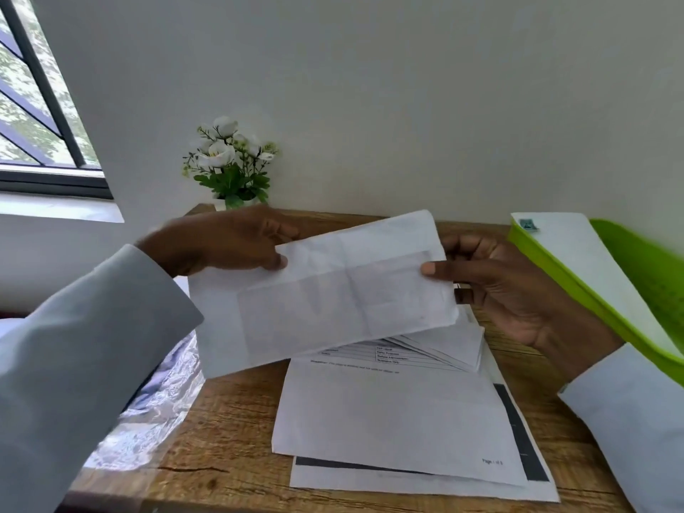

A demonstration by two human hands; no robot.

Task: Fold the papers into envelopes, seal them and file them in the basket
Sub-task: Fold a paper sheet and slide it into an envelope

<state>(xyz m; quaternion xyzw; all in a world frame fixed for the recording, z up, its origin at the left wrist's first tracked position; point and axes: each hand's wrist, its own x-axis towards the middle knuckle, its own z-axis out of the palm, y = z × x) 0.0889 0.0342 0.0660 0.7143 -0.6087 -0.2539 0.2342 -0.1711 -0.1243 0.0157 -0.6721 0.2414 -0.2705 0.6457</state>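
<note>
Fingers of both hands pinch the ends of one envelope (325, 290), which is held in the air above the wooden table (229, 412), well clear of the sheets below. Its long axis runs across the view, left to right, with the right end tipped somewhat higher. The left hand (222, 240) grips the upper left part with the thumb on the near face; the right hand (499, 286) holds the right end, thumb pressed on the front and fingers curled behind. A flap band shows along the upper edge, and folded paper seems to show faintly through the front, so sealing is probably what comes next. The green basket (592, 290) lies just to the right, beside the right hand, so that hand is the nearer one for filing; a white envelope (577, 261) already rests in it, bearing a small dark mark too blurred to read. Below lie the loose papers (392, 416), where only "Page 1 of", with a last digit I cannot make out, is legible near a lower corner; the table rows above it are too blurred. No brand is visible.
</note>
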